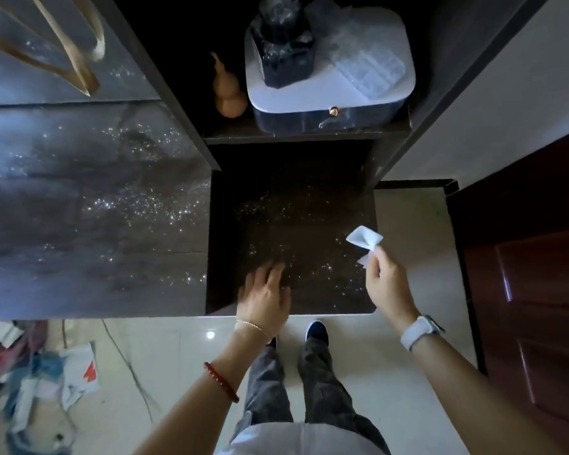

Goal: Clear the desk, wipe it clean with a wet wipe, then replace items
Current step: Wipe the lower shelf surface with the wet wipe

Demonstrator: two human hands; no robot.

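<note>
Over the dark desk (296, 205), the person is standing square to the front edge, and the surface in front of them is lying bare and speckled with glints. Their right hand (386, 284) is pinching the wet wipe (364, 237) between thumb and fingertips, holding it up just above the desk's right edge, the sheet half folded and hanging loose. Their left hand (266, 297) is hovering low over the front of the desk with fingers spread and holding nothing; it is blurred, so whether it is touching the top is hard to say. Up on the shelf behind, the white box (329, 90) is carrying a black figure (284, 44), with a gourd (229, 93) standing just beside it.

Wiping looks like the step in hand. Doing it well probably means opening the wipe flat under the palm, starting at the back, pulling overlapping strokes toward the front edge, and bracing with the free hand off the wet path.
</note>
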